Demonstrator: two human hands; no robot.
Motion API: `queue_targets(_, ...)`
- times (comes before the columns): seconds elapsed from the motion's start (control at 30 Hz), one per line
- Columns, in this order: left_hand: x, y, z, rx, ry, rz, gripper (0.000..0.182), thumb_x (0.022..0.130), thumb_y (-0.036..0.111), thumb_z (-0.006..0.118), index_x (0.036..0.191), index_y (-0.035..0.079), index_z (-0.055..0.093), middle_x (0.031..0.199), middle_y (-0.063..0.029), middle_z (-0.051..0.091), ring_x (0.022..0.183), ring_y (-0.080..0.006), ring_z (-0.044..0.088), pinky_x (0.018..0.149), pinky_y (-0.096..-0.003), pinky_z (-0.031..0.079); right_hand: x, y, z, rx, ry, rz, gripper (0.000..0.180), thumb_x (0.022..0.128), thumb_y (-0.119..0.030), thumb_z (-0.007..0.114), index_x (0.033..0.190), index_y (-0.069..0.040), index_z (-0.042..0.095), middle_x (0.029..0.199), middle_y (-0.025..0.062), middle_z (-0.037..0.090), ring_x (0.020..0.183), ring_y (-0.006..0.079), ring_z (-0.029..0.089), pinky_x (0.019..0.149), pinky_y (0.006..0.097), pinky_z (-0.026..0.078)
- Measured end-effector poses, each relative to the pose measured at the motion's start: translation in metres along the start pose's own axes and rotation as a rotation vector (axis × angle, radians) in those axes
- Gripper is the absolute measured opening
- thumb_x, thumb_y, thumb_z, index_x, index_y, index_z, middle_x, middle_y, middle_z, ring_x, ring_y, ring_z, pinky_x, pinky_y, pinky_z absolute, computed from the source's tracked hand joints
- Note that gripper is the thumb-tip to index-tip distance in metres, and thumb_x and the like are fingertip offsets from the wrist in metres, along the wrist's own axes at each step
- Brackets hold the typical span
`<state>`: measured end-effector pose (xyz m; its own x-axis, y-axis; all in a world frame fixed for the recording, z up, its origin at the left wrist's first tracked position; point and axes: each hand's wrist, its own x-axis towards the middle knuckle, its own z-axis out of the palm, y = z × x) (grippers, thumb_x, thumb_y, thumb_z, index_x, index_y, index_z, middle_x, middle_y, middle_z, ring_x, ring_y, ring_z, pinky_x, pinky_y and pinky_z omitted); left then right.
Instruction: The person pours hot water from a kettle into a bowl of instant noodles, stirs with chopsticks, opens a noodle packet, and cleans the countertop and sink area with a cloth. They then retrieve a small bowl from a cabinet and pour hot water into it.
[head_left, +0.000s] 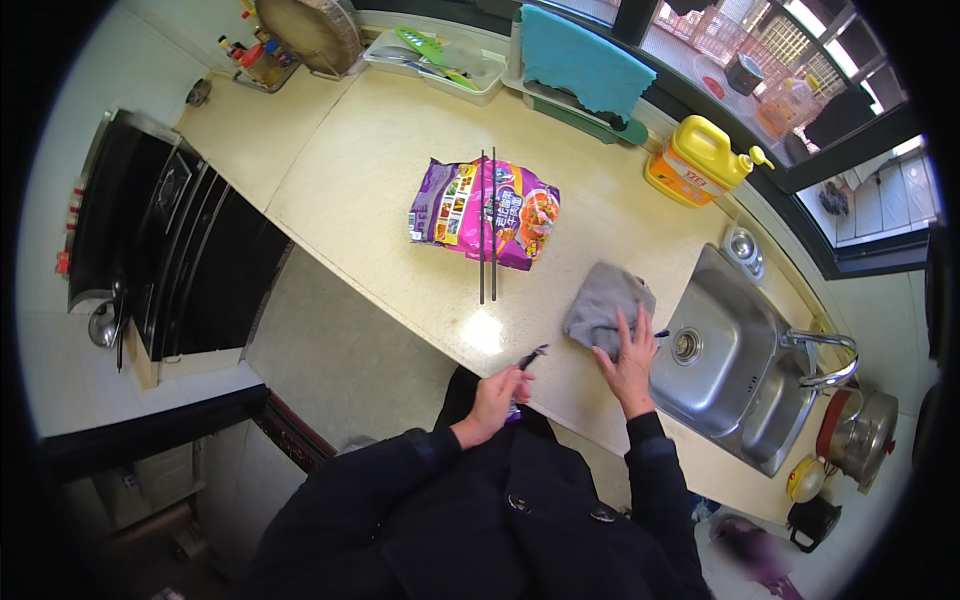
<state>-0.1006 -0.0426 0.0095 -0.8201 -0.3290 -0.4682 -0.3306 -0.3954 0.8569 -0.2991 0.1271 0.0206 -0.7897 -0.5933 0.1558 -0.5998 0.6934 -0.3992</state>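
My left hand (496, 403) is closed around a small purple-and-black wrapper (533, 355) just over the counter's front edge; parts of it stick out above and below my fingers. With fingers spread, my right hand (631, 365) rests on the lower edge of a folded grey cloth (602, 301), left of the sink. Something small and dark pokes out beside that hand; what it is cannot be told. Farther back on the counter lies a purple instant-noodle package (459, 206), with two dark chopsticks (482, 281) across it, side by side.
At the right is a double steel sink (720, 360) with a curved tap (832, 341). Behind it stands a yellow detergent jug (694, 165). White trays of utensils (480, 91) and a rack with a turquoise cloth (581, 60) line the window. A black stove (202, 247) is at left.
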Motion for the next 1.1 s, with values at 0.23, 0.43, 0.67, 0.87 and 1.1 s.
queue_targets(0.23,-0.034,-0.012,-0.039,-0.153,0.499,0.148,0.041,0.107,0.031,0.036,0.096,0.000,0.060,0.072,-0.0028,0.059,0.062,-0.0089,0.056,0.061,-0.0237,0.048,-0.014,0.007,0.051,0.169,-0.054,-0.029,0.052,0.065,-0.006,0.073,0.115,-0.008,0.059,0.121,0.0179,0.054,0.108,0.0399,0.054,0.087,0.0435,0.048)
queue_targets(0.43,-0.060,-0.004,-0.071,-0.262,0.817,0.233,0.045,0.106,0.040,0.036,0.092,0.002,0.057,0.069,-0.0031,0.057,0.060,-0.0111,0.055,0.059,-0.0260,0.048,-0.050,-0.111,0.058,0.489,-0.106,-0.215,0.048,0.068,-0.009,0.077,0.113,-0.007,0.059,0.113,0.0220,0.057,0.099,0.0400,0.060,0.079,0.0438,0.052)
queue_targets(0.67,-0.091,0.000,-0.111,-0.189,0.894,0.247,0.047,0.105,0.044,0.038,0.091,0.003,0.057,0.069,-0.0027,0.056,0.059,-0.0111,0.054,0.056,-0.0257,0.046,0.013,-0.237,0.146,0.394,-0.090,-0.589,0.053,0.071,-0.015,0.074,0.121,-0.007,0.058,0.126,0.0178,0.052,0.109,0.0345,0.051,0.092,0.0438,0.043)
queue_targets(0.87,-0.108,-0.014,-0.133,-0.218,0.870,0.210,0.047,0.104,0.044,0.038,0.089,0.004,0.056,0.069,-0.0032,0.055,0.060,-0.0117,0.053,0.057,-0.0260,0.044,0.019,-0.232,0.149,0.155,-0.149,-0.597,0.054,0.079,-0.025,0.068,0.129,-0.011,0.055,0.137,0.0085,0.048,0.109,0.0283,0.048,0.095,0.0393,0.038)
queue_targets(1.1,-0.098,-0.020,-0.154,-0.213,0.733,0.216,0.045,0.104,0.043,0.041,0.091,0.003,0.056,0.068,-0.0037,0.056,0.057,-0.0121,0.053,0.055,-0.0261,0.045,-0.036,-0.117,0.105,0.045,0.056,-0.295,0.057,0.071,-0.018,0.068,0.127,-0.011,0.059,0.133,0.0099,0.053,0.099,0.0307,0.053,0.087,0.0411,0.044)
